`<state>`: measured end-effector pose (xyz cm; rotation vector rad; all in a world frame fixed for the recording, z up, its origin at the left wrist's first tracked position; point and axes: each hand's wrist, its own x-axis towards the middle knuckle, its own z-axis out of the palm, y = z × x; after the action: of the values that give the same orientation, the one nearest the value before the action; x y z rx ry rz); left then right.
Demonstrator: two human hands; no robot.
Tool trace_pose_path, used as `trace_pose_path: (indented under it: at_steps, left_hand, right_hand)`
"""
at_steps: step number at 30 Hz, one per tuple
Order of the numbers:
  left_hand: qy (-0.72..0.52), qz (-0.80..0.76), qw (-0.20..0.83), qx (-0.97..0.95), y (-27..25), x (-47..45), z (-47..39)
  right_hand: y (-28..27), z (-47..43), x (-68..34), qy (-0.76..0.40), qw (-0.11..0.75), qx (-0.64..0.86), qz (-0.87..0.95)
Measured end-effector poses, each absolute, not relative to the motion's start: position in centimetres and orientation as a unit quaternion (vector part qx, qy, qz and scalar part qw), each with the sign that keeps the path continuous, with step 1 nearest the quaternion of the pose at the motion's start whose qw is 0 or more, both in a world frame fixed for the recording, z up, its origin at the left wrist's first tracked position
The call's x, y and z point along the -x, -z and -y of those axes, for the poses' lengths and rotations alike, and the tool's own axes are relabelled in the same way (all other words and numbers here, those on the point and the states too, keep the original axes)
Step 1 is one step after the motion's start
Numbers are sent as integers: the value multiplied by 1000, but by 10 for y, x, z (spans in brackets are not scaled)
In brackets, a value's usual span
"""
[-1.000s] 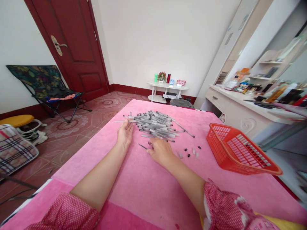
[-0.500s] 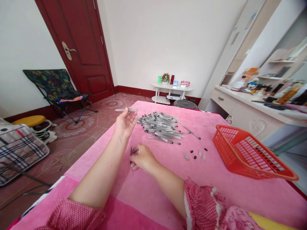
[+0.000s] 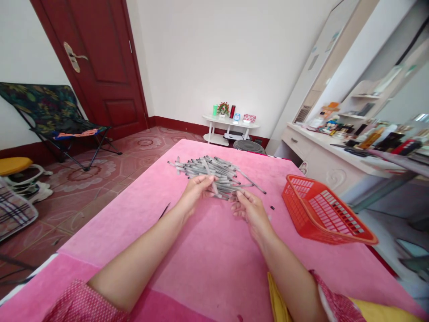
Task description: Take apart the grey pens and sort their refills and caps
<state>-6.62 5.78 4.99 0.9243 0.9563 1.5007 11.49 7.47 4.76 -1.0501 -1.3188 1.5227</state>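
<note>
Lying beside the pens (image 3: 214,172), the red basket (image 3: 321,210) looks empty.

Table cover (image 3: 208,268): pink, plain. Pens (image 3: 214,170) heaped on it are seen as grey with black ends; one grey pen (image 3: 211,181) is held in the left hand (image 3: 197,192). Small black cap (image 3: 272,207) noted on the pink. Basket (image 3: 321,210): orange-red, open lattice. Sleeves (image 3: 90,304) are printed red with small white dots. Door (image 3: 97,67): dark red-brown, brass-coloured handle. Folding chair (image 3: 50,112): dark green leaf pattern, black frame. Floor tiles (image 3: 100,170): reddish-pink with round floral motifs. Walls are white, skirting dark red. Side table (image 3: 229,127): white. Stool (image 3: 13,165): yellow seat. Checked cloth (image 3: 13,214) at left: white, red and dark lines.
</note>
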Motion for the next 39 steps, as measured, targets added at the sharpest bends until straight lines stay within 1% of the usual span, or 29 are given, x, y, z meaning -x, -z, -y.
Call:
trace_pose_path:
  at_steps: [4, 8, 10, 12, 15, 16, 18, 20, 24, 26, 28, 30, 31, 34, 35, 37, 39]
  left_hand:
    - [-527, -460, 466, -542, -45, 49, -53]
    - [-440, -454, 421, -651, -36, 35, -48]
    - [-417, -453, 424, -664, -32, 28, -45]
    - [-404, -452, 442, -661, -29, 23, -42]
    - [-395, -451, 464, -653, -24, 21, -41]
    - [-396, -454, 465, -649, -22, 22, -41]
    - [-402, -469, 465, -634, -17, 23, -43]
    - [-408, -487, 467, -615, -11, 23, -45]
    - [-405, -497, 442, -627, -2, 23, -48]
    - [-398, -493, 420, -650, 2, 23, -48]
    - [-392, -493, 408, -661, 4, 23, -48]
    - [-388, -494, 408, -662, 5, 24, -48]
    - [-387, -493, 409, -663, 5, 24, -48]
    - [-385, -490, 407, -668, 4, 24, -48]
    - [-385, -490, 405, -669, 4, 24, -47]
    - [-385, -491, 401, -671, 3, 24, -47]
    - [-385, -491, 399, -673, 4, 24, -47]
  right_hand:
    - [-48, -76, -122, -580, 414, 397, 578]
    - [-48, -76, -119, -517, 416, 385, 642]
    - [-47, -76, -118, -489, 429, 376, 660]
    - [-50, -78, -120, -488, 421, 386, 661]
    - [-62, -87, -136, -497, 401, 446, 628]
    - [-67, -93, -145, -486, 402, 472, 616]
    - [-74, -105, -166, -426, 407, 526, 614]
    - [-75, -117, -188, -330, 374, 581, 643]
    - [-63, -129, -209, -160, 256, 645, 702]
    - [-62, -127, -207, -101, 208, 657, 718]
    - [-71, -121, -202, -74, 182, 651, 733]
    - [-90, -112, -199, -63, 198, 632, 747]
    - [-102, -107, -199, -49, 225, 624, 747]
    - [-131, -98, -215, 52, 333, 636, 694]
    - [-136, -99, -225, 83, 350, 650, 670]
    - [-137, -104, -247, 122, 343, 698, 616]
    - [-127, -113, -268, 120, 286, 751, 583]
